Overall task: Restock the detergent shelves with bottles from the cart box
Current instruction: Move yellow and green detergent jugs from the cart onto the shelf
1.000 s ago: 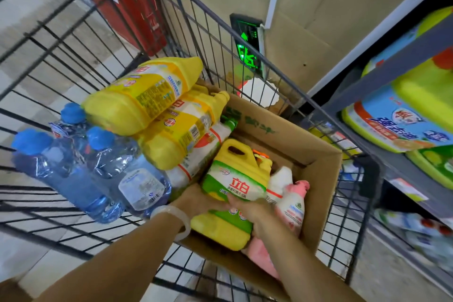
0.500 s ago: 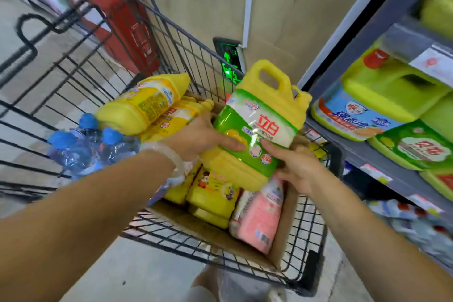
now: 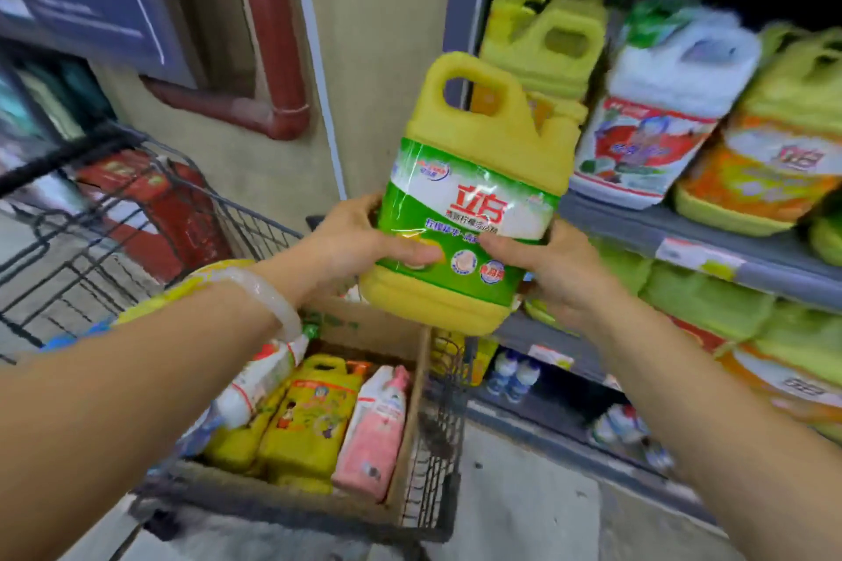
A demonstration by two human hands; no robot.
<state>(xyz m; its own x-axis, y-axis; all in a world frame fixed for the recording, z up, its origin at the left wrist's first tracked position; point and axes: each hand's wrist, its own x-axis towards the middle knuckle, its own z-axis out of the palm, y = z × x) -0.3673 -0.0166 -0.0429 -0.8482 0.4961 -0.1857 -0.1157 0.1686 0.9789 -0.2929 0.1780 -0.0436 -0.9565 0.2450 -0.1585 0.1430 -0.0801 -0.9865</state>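
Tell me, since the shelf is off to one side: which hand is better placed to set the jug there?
Probably right. The right hand grips the jug on the shelf side; the left hand is on the cart side.

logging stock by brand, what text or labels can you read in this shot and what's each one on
"立白", red characters on the green and white label of the yellow jug held by the left hand and right hand.
Smaller lines under it: too blurred.
Shelf jugs, shelf price tag, box bottles: labels blurred, unreadable.
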